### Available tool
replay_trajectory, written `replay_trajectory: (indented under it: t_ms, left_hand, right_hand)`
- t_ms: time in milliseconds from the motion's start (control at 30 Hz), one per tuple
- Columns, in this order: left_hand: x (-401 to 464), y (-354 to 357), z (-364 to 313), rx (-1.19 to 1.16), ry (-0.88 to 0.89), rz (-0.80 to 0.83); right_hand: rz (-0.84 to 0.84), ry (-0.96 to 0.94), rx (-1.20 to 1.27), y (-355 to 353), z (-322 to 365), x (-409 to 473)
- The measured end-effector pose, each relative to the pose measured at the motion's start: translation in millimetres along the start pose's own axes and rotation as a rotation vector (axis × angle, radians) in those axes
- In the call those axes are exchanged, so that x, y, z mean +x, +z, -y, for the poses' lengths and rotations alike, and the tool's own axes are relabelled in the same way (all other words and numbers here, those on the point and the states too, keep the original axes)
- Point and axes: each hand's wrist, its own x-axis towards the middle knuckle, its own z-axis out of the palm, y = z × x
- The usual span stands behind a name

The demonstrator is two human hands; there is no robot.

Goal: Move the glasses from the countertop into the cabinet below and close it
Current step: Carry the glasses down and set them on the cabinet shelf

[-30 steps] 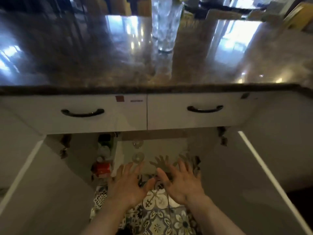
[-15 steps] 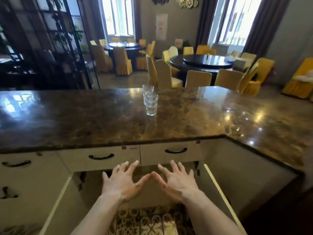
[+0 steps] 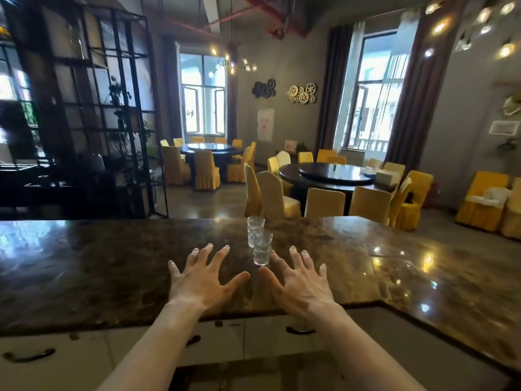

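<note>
Two clear faceted glasses stand on the dark marble countertop [image 3: 84, 266], one behind the other: the near glass [image 3: 262, 249] and the far glass [image 3: 255, 225]. My left hand [image 3: 204, 280] hovers over the counter just left of the near glass, fingers spread, holding nothing. My right hand [image 3: 300, 282] is spread the same way just right of that glass, its index finger close to the base. Neither hand touches a glass. The cabinet opening [image 3: 253, 373] below the drawers shows only as a dark strip between my forearms.
White drawers with black handles [image 3: 28, 355] run under the counter edge. The counter turns toward me at the right [image 3: 451, 320]. Beyond it are round dark tables with yellow-covered chairs [image 3: 324, 203] and a black metal shelf frame [image 3: 84, 108] at the left.
My view rose from the open cabinet to the countertop. Both hands came up from in front of the cabinet and now hover spread over the counter beside the near glass.
</note>
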Motion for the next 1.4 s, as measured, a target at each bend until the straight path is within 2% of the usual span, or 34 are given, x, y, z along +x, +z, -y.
replay_trajectory:
  t_ms: [167, 633, 900, 1033, 1133, 1400]
  left_hand:
    - [17, -2, 16, -0.019, 0.034, -0.045]
    - [76, 46, 54, -0.036, 0.077, 0.031]
    - [180, 91, 37, -0.044, 0.028, 0.080]
    - [251, 104, 14, -0.019, 0.015, 0.129]
    - [300, 110, 6, -0.013, 0.011, 0.103]
    - [410, 135, -1, 0.122, 0.167, 0.176]
  right_hand:
    - [0.000, 0.020, -0.022, 2, 9, 16]
    - [0.027, 0.029, 0.021, 54, 0, 76]
    - [0.024, -0.002, 0.053, 75, -50, 190]
    - [0.057, -0.052, 0.111, 74, -77, 264]
    - [0.091, -0.122, 0.158, 81, -85, 308]
    - [0.272, -0.235, 0.209, 107, -88, 373]
